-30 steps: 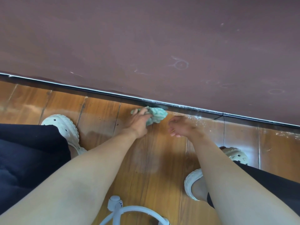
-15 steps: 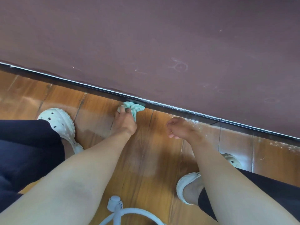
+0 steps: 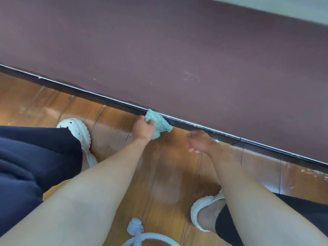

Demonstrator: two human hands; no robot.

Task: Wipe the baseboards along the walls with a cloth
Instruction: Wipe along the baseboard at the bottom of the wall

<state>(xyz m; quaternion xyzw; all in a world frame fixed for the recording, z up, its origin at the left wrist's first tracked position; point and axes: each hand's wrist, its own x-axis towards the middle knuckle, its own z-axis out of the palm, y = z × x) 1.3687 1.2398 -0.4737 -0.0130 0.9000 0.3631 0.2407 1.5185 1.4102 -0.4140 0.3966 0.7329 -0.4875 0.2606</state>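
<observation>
The left hand [image 3: 142,129] gripped the cloth [image 3: 159,124], which bunched out at its 2 o'clock against the baseboard [image 3: 106,102] (dark, dusty toward 4 o'clock). The right hand [image 3: 199,142] hung loosely curled, empty, at the cloth's 4 o'clock.

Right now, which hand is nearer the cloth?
Left. The left hand grips the cloth at the baseboard; the right hand is apart from it, to its right, empty.
</observation>
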